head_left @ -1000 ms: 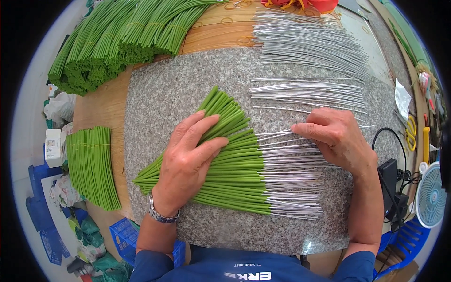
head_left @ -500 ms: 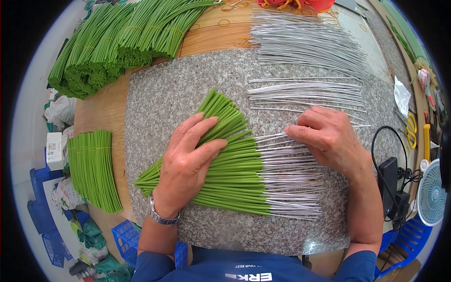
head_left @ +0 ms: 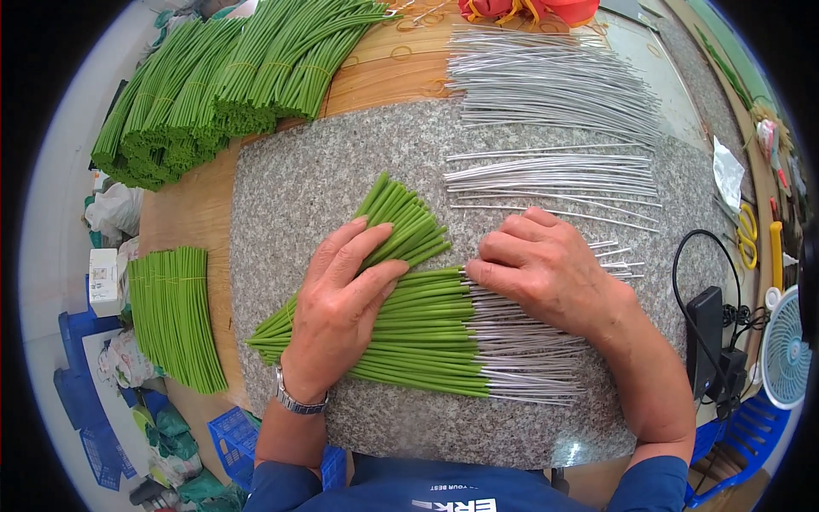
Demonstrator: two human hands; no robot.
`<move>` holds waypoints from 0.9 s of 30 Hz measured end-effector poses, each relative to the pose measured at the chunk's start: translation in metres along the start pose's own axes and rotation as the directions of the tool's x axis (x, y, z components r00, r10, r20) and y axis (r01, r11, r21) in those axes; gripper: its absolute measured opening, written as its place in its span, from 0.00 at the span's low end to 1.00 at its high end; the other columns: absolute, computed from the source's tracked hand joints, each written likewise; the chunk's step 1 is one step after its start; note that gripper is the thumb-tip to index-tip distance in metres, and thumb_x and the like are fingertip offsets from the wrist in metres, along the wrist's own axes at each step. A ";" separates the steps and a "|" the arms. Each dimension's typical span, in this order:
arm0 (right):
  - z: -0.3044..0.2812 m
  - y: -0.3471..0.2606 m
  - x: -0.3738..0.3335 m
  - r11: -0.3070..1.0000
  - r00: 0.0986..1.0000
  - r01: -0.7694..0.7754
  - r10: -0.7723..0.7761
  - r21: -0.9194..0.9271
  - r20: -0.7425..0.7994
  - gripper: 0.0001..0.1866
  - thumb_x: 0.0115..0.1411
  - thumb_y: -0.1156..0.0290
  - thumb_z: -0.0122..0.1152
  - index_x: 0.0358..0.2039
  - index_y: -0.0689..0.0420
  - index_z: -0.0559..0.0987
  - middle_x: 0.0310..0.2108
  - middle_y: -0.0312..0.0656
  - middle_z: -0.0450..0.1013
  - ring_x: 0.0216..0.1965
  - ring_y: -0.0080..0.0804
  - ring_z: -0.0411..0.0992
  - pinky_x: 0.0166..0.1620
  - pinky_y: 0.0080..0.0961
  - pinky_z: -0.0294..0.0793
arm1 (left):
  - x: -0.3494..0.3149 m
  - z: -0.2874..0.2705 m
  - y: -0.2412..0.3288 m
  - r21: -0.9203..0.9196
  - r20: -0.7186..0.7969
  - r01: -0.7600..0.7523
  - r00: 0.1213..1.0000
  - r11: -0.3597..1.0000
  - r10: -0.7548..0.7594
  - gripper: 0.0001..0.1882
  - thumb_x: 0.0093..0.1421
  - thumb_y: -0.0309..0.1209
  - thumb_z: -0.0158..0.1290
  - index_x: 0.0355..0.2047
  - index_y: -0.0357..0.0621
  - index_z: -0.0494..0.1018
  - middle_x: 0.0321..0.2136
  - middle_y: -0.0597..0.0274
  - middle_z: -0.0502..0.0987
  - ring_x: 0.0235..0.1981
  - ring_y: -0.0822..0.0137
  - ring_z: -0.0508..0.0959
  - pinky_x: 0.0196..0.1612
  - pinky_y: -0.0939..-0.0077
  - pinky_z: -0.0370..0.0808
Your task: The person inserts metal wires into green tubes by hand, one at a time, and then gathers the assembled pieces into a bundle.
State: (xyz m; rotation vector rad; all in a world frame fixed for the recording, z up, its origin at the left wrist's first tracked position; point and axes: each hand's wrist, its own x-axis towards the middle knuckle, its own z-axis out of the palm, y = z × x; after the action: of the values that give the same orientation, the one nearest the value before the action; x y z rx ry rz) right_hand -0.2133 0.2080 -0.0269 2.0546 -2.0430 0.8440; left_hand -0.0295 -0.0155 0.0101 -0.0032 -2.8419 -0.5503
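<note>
Thin green plastic tubes (head_left: pixel 422 328) lie fanned out on a speckled grey stone slab (head_left: pixel 478 427). Silvery wires (head_left: pixel 529 358) stick out from the right ends of many of them. My left hand (head_left: pixel 337 282) is curved over the tubes, thumb and fingers gripping them. Above its thumb, a cluster of tubes (head_left: pixel 408 224) angles up with no wires showing at its ends. My right hand (head_left: pixel 546 269) pinches a wire at the end of the fan's uppermost tube, covering part of the other wires. Beyond it lies a small row of loose wires (head_left: pixel 554 175).
A larger heap of wires (head_left: pixel 550 81) is at the back. Banded green tube bundles are piled far left (head_left: pixel 230 77), with another bundle (head_left: pixel 177 316) at left. On the right are yellow scissors (head_left: pixel 747 235), a black adapter with cable (head_left: pixel 705 320) and a small fan (head_left: pixel 783 346).
My right hand has moved left, bringing the wire up to the tube ends. The uppermost tubes of the fan now lie apart from the angled cluster. My left hand stays on the tubes.
</note>
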 end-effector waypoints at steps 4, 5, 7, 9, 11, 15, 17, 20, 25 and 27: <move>-0.009 0.012 -0.006 0.976 0.973 -0.199 0.186 -0.093 -0.136 0.06 0.59 0.73 0.66 0.37 0.53 0.82 0.37 0.37 0.78 0.42 0.37 0.79 0.45 0.35 0.77 | -0.001 -0.001 -0.001 0.003 -0.004 -0.015 1.000 1.000 0.015 0.12 0.59 0.22 0.67 0.44 0.44 0.86 0.60 0.52 0.81 0.66 0.43 0.77 0.66 0.50 0.77; -0.012 0.016 -0.007 0.960 0.958 -0.257 0.238 -0.109 -0.162 0.06 0.59 0.73 0.67 0.37 0.53 0.81 0.37 0.38 0.78 0.42 0.39 0.78 0.46 0.36 0.77 | -0.001 -0.001 -0.001 0.002 -0.007 -0.013 1.000 1.000 0.013 0.12 0.59 0.22 0.67 0.44 0.44 0.86 0.60 0.52 0.81 0.66 0.43 0.77 0.66 0.50 0.77; -0.013 0.029 -0.011 0.938 0.940 -0.319 0.295 -0.135 -0.171 0.06 0.61 0.73 0.71 0.36 0.55 0.80 0.37 0.40 0.77 0.43 0.42 0.77 0.48 0.40 0.76 | 0.000 0.000 -0.001 -0.007 -0.005 -0.015 1.000 1.000 0.015 0.12 0.59 0.22 0.67 0.44 0.43 0.86 0.60 0.52 0.81 0.66 0.43 0.77 0.66 0.50 0.77; -0.016 0.034 -0.012 0.937 0.943 -0.324 0.309 -0.133 -0.120 0.07 0.60 0.75 0.71 0.37 0.56 0.80 0.37 0.41 0.76 0.43 0.43 0.77 0.48 0.41 0.76 | 0.000 0.000 -0.001 -0.009 -0.006 -0.012 1.000 1.000 0.012 0.12 0.59 0.22 0.67 0.44 0.43 0.86 0.60 0.52 0.81 0.66 0.43 0.77 0.66 0.50 0.77; -0.018 0.033 -0.010 0.935 0.944 -0.330 0.323 -0.131 -0.070 0.08 0.60 0.77 0.71 0.37 0.56 0.80 0.37 0.42 0.76 0.43 0.45 0.76 0.48 0.42 0.76 | -0.001 -0.001 -0.001 -0.010 -0.005 -0.009 1.000 1.000 0.009 0.12 0.59 0.22 0.67 0.44 0.43 0.86 0.59 0.52 0.81 0.66 0.43 0.77 0.66 0.50 0.77; -0.020 0.031 -0.008 0.933 0.959 -0.279 0.283 -0.227 -0.016 0.07 0.62 0.78 0.66 0.37 0.57 0.76 0.36 0.42 0.74 0.43 0.44 0.76 0.49 0.42 0.74 | -0.001 -0.001 -0.001 -0.012 0.016 0.023 1.000 1.000 -0.023 0.12 0.62 0.22 0.67 0.45 0.44 0.87 0.62 0.53 0.81 0.68 0.43 0.76 0.67 0.52 0.76; -0.022 0.031 -0.010 0.934 0.962 -0.268 0.272 -0.237 -0.016 0.05 0.63 0.76 0.62 0.37 0.56 0.74 0.36 0.43 0.74 0.43 0.43 0.76 0.51 0.41 0.74 | -0.001 -0.001 0.000 -0.014 0.014 0.026 1.000 1.000 -0.026 0.12 0.62 0.22 0.67 0.46 0.44 0.87 0.62 0.53 0.81 0.68 0.43 0.76 0.67 0.52 0.76; -0.025 0.030 -0.014 0.968 0.962 -0.222 0.196 -0.121 -0.192 0.06 0.61 0.78 0.61 0.37 0.56 0.74 0.36 0.43 0.74 0.41 0.44 0.78 0.45 0.41 0.77 | 0.000 -0.002 0.000 -0.014 0.021 0.021 1.000 1.000 -0.021 0.12 0.62 0.22 0.67 0.46 0.45 0.87 0.62 0.53 0.81 0.68 0.43 0.76 0.67 0.52 0.76; -0.032 0.019 -0.016 0.970 0.971 -0.241 0.240 -0.043 -0.014 0.12 0.59 0.80 0.61 0.44 0.55 0.79 0.34 0.39 0.75 0.34 0.43 0.79 0.33 0.40 0.79 | -0.001 -0.003 -0.001 0.002 0.029 0.000 1.000 1.000 0.000 0.13 0.61 0.21 0.66 0.46 0.46 0.88 0.62 0.52 0.81 0.68 0.42 0.76 0.67 0.51 0.76; -0.036 0.019 -0.019 0.970 0.969 -0.239 0.241 -0.030 0.053 0.13 0.58 0.80 0.62 0.44 0.54 0.80 0.33 0.39 0.75 0.34 0.42 0.79 0.33 0.40 0.79 | 0.000 -0.003 -0.001 0.005 0.031 -0.006 0.999 1.000 0.006 0.13 0.61 0.21 0.66 0.46 0.46 0.88 0.62 0.51 0.81 0.68 0.42 0.76 0.67 0.51 0.76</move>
State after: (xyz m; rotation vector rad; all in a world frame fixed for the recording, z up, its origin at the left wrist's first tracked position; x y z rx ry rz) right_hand -0.2406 0.2399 -0.0116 1.8642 -2.3553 0.7999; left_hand -0.0285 -0.0175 0.0121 -0.0199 -2.8723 -0.5466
